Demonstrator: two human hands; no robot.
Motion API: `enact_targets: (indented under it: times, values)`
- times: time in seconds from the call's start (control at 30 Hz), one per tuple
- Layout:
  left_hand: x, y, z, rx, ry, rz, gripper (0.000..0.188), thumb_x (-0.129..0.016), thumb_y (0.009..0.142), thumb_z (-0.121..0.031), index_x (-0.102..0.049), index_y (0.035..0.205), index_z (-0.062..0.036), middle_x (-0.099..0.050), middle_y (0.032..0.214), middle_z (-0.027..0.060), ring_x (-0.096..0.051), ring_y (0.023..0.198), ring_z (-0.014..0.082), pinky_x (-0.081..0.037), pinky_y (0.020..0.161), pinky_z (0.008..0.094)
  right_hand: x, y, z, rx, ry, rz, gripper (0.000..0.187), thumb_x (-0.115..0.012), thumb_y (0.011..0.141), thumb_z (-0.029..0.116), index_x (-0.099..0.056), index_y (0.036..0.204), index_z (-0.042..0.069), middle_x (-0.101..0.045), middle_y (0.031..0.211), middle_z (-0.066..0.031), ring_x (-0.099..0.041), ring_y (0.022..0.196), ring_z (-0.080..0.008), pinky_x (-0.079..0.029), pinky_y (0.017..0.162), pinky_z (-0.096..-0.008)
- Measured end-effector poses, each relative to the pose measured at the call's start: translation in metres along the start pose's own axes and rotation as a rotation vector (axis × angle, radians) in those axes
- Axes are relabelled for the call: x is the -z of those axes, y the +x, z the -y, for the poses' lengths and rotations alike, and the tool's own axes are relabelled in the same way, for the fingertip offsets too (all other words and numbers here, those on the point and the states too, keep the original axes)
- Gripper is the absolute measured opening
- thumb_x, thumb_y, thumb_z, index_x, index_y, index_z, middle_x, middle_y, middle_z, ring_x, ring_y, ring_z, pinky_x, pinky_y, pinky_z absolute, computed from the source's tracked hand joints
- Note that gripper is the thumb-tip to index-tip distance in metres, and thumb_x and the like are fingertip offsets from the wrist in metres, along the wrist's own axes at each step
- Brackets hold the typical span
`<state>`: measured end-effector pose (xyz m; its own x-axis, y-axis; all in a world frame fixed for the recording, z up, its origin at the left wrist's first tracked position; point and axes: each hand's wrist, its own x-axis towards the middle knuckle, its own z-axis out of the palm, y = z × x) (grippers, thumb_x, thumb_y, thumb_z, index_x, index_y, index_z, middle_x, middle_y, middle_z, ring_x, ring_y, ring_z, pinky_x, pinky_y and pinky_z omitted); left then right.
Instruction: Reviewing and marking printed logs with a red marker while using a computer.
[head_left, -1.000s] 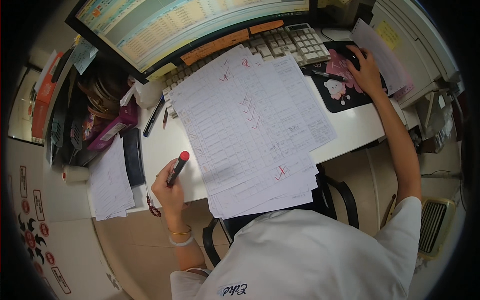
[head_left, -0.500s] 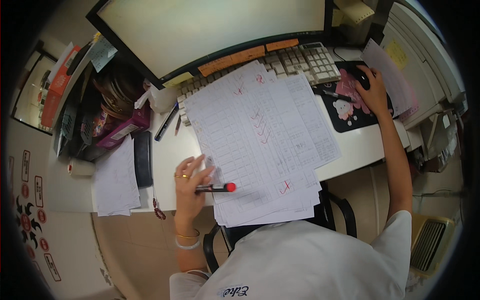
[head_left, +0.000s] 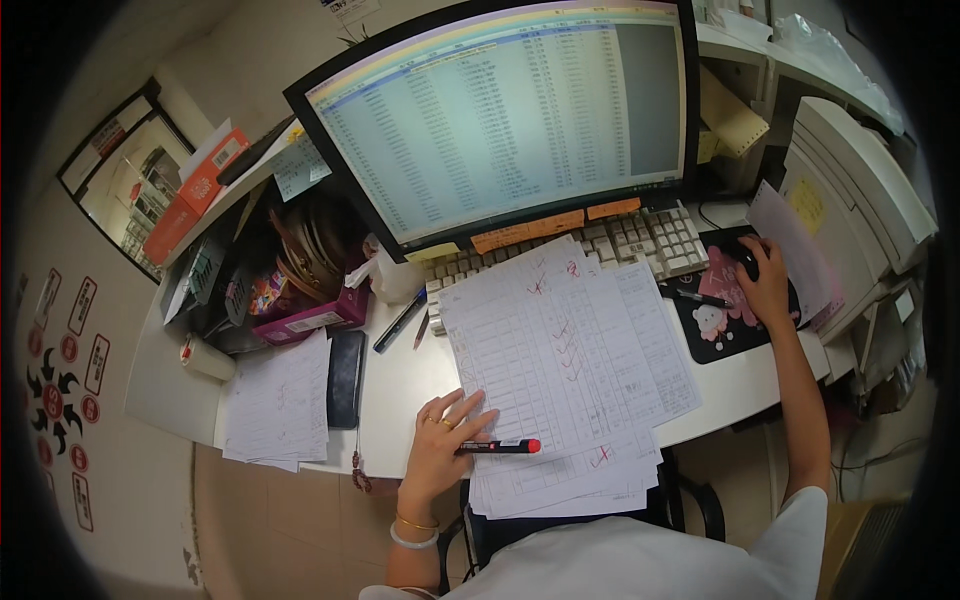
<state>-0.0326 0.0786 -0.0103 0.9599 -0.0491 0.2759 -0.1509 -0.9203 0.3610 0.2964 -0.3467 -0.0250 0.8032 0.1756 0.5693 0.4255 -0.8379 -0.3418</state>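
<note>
My left hand (head_left: 440,448) rests at the left edge of a stack of printed sheets (head_left: 520,400), fingertips on the paper. Tucked in that hand is a black marker (head_left: 505,446) with a red end pointing right. Red ticks and crosses mark the top sheet. At the right, my right hand (head_left: 766,285) is closed over a dark computer mouse (head_left: 744,263) on a black and pink mouse pad (head_left: 715,345). A dark pen (head_left: 700,297) lies across the pad's left side. The stack covers part of the keyboard (head_left: 650,240).
A lit monitor (head_left: 500,120) with rows of text stands behind the keyboard. Left of the stack are a blue pen (head_left: 400,320), a dark flat case (head_left: 346,380), more papers (head_left: 280,400) and a purple box (head_left: 315,318). A printer (head_left: 860,200) stands at the right.
The view has tilted upward, and the monitor's rows of text now show. My left hand with the marker has shifted right onto the sheets. My right hand stays on the mouse.
</note>
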Motion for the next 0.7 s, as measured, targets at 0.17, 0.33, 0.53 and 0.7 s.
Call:
enact_targets:
  times: [0.17,0.33,0.53,0.7]
  values:
    - [0.0044,0.0034,-0.0042,0.031,0.022,0.001,0.044,-0.071,0.074,-0.004,-0.070,0.115,-0.0188,-0.060,0.132,0.0007,-0.049,0.124,0.0251,-0.032,0.105,0.0414,-0.0018,0.0021,-0.0018,-0.019,0.004,0.002,0.044,-0.065,0.081,0.015,-0.057,0.124,0.015,-0.049,0.127,-0.0186,-0.049,0.117,-0.0389,-0.040,0.099,-0.0461]
    - [0.0022,0.0041,-0.0010,0.021,0.024,-0.003,0.043,-0.071,0.075,-0.005,-0.070,0.115,-0.0189,-0.059,0.132,0.0004,-0.049,0.125,0.0250,-0.032,0.105,0.0415,-0.0001,0.0028,0.0024,-0.045,-0.017,0.012,0.045,-0.065,0.081,0.015,-0.056,0.125,0.016,-0.048,0.128,-0.0188,-0.049,0.117,-0.0391,-0.039,0.100,-0.0460]
    - [0.0020,0.0035,-0.0023,0.026,0.018,-0.003,0.042,-0.071,0.076,-0.007,-0.070,0.116,-0.0191,-0.059,0.132,0.0001,-0.048,0.125,0.0250,-0.032,0.106,0.0418,0.0002,0.0018,0.0030,-0.062,-0.038,0.018,0.044,-0.065,0.081,0.015,-0.056,0.125,0.016,-0.048,0.128,-0.0187,-0.049,0.117,-0.0387,-0.039,0.100,-0.0458]
    - [0.0021,0.0019,-0.0025,0.036,0.012,-0.002,0.041,-0.071,0.076,-0.007,-0.070,0.116,-0.0191,-0.060,0.132,0.0005,-0.048,0.125,0.0251,-0.030,0.107,0.0419,-0.0011,0.0017,0.0010,-0.047,-0.040,0.010,0.044,-0.065,0.082,0.015,-0.056,0.125,0.017,-0.048,0.127,-0.0188,-0.050,0.117,-0.0386,-0.040,0.099,-0.0458]
